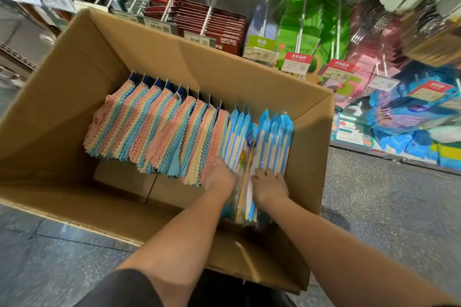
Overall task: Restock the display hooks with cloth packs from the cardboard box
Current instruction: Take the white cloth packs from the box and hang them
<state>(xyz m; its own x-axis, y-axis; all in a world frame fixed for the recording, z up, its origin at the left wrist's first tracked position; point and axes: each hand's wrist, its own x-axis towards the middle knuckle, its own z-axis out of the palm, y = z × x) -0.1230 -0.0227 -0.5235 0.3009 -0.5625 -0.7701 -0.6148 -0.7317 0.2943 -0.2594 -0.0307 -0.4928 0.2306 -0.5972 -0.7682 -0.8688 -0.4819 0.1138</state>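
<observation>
Speckled grey floor [386,207] surrounds an open cardboard box [62,97], its plain brown walls creased and its near flap cut off by a dark sleeve. Inside the box, against its right wall, glossy blue-edged cloth packs [272,142] stand on edge in a tight row; left of them stand pastel cloths [154,132] with zigzag-cut edges in pink, blue and yellow. Both hands reach into the box among the glossy packs: the left hand [219,177] has its fingers buried between packs, so its grip cannot be told; the right hand [270,184] lies with straight fingers pressed on pack edges. Beyond the box's far wall, metal display hooks [212,7] carry hanging goods, blurred toward the right.
</observation>
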